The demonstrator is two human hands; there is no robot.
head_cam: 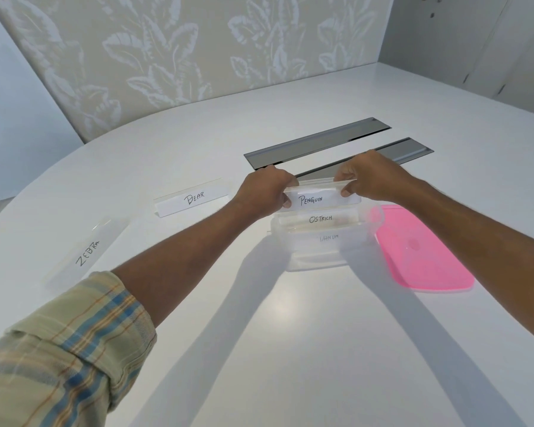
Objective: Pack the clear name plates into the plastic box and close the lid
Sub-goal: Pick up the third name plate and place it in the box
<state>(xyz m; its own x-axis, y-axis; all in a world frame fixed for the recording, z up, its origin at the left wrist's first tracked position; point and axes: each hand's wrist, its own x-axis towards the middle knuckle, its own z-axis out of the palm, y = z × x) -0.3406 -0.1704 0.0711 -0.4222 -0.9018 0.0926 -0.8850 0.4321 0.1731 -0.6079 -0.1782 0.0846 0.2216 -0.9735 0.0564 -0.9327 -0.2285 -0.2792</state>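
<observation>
A clear plastic box [315, 263] stands on the white table in the middle. Inside it lie a name plate marked OSTRICH [319, 219] and another plate below it with unclear writing. At the box's far rim I hold a clear plate marked PENGUIN [315, 198]. My left hand [267, 191] pinches its left end and my right hand [370, 178] pinches its right end. The pink lid [423, 251] lies flat to the right of the box. Plates marked BEAR [193, 198] and ZEBRA [85, 252] sit on the table to the left.
Two grey metal cable flaps [318, 143] are set in the table behind the box. A patterned wall panel [182, 57] rises beyond the table's curved far edge.
</observation>
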